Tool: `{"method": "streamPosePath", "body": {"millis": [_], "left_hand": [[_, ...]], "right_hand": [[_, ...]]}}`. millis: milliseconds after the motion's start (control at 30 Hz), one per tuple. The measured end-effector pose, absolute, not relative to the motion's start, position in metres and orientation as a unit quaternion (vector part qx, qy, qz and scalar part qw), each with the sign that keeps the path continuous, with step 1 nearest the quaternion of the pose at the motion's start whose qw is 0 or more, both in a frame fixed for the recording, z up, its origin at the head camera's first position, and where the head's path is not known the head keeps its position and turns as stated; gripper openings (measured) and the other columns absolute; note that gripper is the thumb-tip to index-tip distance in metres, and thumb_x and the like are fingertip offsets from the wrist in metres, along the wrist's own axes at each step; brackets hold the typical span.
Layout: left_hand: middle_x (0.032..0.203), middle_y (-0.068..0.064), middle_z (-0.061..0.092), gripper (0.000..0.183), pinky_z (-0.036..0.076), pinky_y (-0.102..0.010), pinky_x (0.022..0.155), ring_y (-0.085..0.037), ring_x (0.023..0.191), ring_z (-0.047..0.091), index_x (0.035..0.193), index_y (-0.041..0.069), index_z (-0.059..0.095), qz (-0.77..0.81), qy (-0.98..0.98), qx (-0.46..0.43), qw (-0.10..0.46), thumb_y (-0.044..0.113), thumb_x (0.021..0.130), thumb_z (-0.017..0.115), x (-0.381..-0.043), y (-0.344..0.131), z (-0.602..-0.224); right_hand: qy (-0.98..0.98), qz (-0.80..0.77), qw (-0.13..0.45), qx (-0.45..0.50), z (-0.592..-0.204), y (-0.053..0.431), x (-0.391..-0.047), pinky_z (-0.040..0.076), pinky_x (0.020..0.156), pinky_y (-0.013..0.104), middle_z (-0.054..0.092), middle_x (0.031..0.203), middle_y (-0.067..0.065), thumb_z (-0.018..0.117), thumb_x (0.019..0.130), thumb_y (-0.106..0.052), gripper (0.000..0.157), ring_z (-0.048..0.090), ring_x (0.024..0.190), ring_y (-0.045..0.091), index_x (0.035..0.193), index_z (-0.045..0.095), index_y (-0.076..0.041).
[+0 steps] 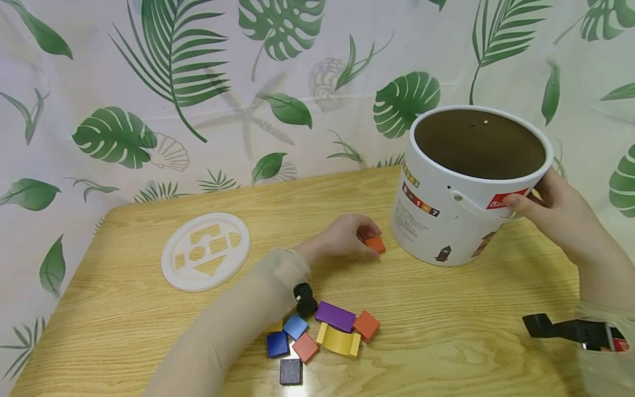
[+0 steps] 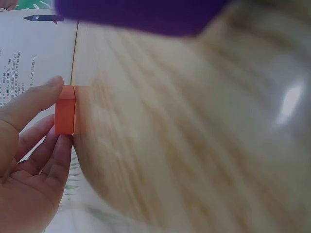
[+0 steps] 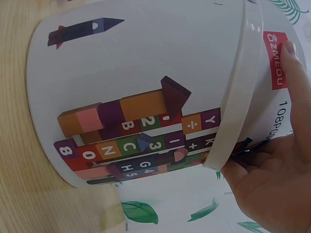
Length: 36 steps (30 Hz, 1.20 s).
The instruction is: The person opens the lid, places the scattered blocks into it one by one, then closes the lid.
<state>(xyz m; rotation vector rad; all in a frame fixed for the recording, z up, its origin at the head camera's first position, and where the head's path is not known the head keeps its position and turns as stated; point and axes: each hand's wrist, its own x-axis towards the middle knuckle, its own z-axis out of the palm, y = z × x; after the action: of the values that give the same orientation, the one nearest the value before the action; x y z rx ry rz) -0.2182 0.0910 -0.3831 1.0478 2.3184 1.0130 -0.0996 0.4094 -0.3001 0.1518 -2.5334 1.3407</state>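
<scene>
My left hand [image 1: 347, 236] is low over the middle of the wooden table, thumb and fingers pinching an orange-red block [image 1: 375, 244]. In the left wrist view the block [image 2: 65, 110] stands against the tabletop, between thumb tip and fingertips. Just right of it is a large white bucket [image 1: 446, 220] with printed toy-block pictures and a brown inside. My right hand [image 1: 558, 212] holds the bucket's right side below the rim, thumb over the red label [image 3: 276, 60]. The white bucket handle [image 3: 243, 82] hangs along the side. Some right fingers are hidden behind the bucket.
Several coloured blocks lie near the front: a purple block [image 1: 335, 316], a yellow arched one [image 1: 339, 341], a red one [image 1: 366, 326], a black one [image 1: 290, 372]. A white round board [image 1: 171, 264] with shaped cutouts lies left. A leaf-print cloth [image 1: 208, 138] hangs behind.
</scene>
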Motion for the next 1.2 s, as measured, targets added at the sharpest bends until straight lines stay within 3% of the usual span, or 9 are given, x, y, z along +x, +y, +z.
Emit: {"method": "streamPosePath", "body": {"millis": [400, 733, 1000, 1200], "left_hand": [[0.095, 0.001, 0.063, 0.031, 0.047, -0.017, 0.077, -0.010, 0.087, 0.057, 0.106, 0.006, 0.067, 0.353, 0.835, 0.376, 0.190, 0.012, 0.078, 0.080, -0.217, 0.094, -0.382], [0.095, 0.001, 0.065, 0.032, 0.048, -0.016, 0.075, -0.009, 0.086, 0.059, 0.107, 0.006, 0.067, 0.377, 0.829, 0.371, 0.180, 0.011, 0.078, 0.079, -0.221, 0.093, -0.366], [0.107, -0.009, 0.065, 0.038, 0.049, -0.019, 0.080, -0.016, 0.093, 0.060, 0.115, -0.001, 0.064, 0.467, 0.787, 0.373, 0.153, 0.007, 0.081, 0.077, -0.226, 0.087, -0.320], [0.104, -0.004, 0.067, 0.037, 0.051, -0.022, 0.079, -0.014, 0.088, 0.062, 0.113, 0.003, 0.067, 0.516, 0.770, 0.365, 0.089, 0.010, 0.079, 0.079, -0.223, 0.082, -0.272]], "right_hand": [[-0.876, 0.461, 0.133, 0.049, -0.301, 0.409, -0.099, 0.025, 0.104, 0.013, 0.026, 0.153, 0.005, 0.059, 0.095, -0.008, 0.071, 0.023, 0.139, 0.014, 0.153, 0.021, -0.027], [-0.874, 0.464, 0.135, 0.053, -0.301, 0.409, -0.100, 0.027, 0.099, 0.007, 0.028, 0.151, 0.005, 0.059, 0.095, -0.007, 0.071, 0.023, 0.138, 0.014, 0.152, 0.022, -0.027], [-0.874, 0.463, 0.135, 0.054, -0.301, 0.410, -0.099, 0.025, 0.103, 0.010, 0.027, 0.152, 0.004, 0.058, 0.095, -0.007, 0.071, 0.023, 0.138, 0.013, 0.152, 0.021, -0.027], [-0.873, 0.465, 0.135, 0.059, -0.301, 0.409, -0.100, 0.026, 0.101, 0.008, 0.028, 0.151, 0.004, 0.058, 0.095, -0.006, 0.071, 0.024, 0.137, 0.013, 0.152, 0.022, -0.027]]}}
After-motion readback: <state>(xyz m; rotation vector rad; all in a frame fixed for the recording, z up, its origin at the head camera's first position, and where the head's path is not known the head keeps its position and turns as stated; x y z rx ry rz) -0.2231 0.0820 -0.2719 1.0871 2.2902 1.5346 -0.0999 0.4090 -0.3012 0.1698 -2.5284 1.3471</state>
